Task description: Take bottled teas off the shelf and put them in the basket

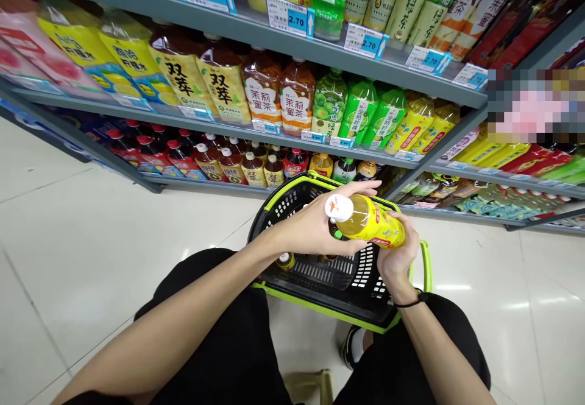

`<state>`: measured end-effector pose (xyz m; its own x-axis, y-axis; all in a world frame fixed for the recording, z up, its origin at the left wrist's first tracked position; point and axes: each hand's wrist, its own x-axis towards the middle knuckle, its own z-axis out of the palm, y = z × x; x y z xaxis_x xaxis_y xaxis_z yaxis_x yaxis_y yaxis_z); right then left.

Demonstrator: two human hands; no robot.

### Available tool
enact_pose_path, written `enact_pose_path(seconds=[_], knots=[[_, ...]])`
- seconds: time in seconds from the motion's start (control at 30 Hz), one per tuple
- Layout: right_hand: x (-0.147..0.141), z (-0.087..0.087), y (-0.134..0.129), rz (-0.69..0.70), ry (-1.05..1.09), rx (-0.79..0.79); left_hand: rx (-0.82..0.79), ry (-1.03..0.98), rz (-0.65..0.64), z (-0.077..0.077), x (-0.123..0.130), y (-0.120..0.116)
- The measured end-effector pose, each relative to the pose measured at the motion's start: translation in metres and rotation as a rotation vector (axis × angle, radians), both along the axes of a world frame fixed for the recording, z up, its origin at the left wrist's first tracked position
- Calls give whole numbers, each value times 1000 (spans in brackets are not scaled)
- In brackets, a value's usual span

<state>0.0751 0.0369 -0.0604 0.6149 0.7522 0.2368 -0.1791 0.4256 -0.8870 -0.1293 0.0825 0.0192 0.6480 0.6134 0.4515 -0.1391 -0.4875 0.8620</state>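
A yellow-labelled bottle (381, 225) with a white cap is held tilted above a black basket with a lime-green rim (320, 312). My right hand (400, 250) grips the bottle's lower end. Around its upper part, near the cap, is my left hand (315, 225), its fingers spread and the thumb along the near side; whether the palm touches the bottle is hard to tell. Inside the basket lie a few bottles, among them one with a dark and yellow cap (286, 260) and one with a green cap (338, 234), partly hidden by my left hand.
Grey shelves (256, 131) of drink bottles with price tags stand ahead, with short red-capped bottles (150, 149) on the lowest level. My black-clothed knees flank the basket. A small stool (325, 387) is below, on the pale tiled floor (68, 234).
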Motion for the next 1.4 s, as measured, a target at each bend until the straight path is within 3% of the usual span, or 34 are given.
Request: enact_pose_path(seconds=[0.23, 0.43, 0.53, 0.63, 0.7, 0.8, 0.9, 0.97, 1.17, 1.27, 1.4], knots=[[16, 12, 5, -21, 32, 42, 114, 29, -6, -5, 8, -2], [22, 11, 9, 59, 148, -100, 164, 54, 7, -4, 8, -3], [25, 13, 13, 214, 259, -317, 127, 85, 5, -5, 3, 0], [28, 12, 15, 516, 342, -663, 16, 84, -26, -7, -4, 6], [28, 10, 14, 651, 341, -773, -57, 70, -60, -9, -9, 12], [25, 7, 10, 651, 379, -616, -127, 60, -95, -11, -14, 18], [19, 7, 4, 570, 459, -395, -193, 19, -87, -16, -11, 20], [13, 7, 0, 500, 504, -341, -244, -24, -47, -19, -6, 20], [-7, -3, -10, 439, 627, -345, -249, -58, 78, -21, 6, 17], [-11, -7, -11, 489, 622, -378, -209, -76, -14, -21, 4, 19], [-15, -9, -13, 582, 420, -480, -222, -144, -180, -21, 0, 19]])
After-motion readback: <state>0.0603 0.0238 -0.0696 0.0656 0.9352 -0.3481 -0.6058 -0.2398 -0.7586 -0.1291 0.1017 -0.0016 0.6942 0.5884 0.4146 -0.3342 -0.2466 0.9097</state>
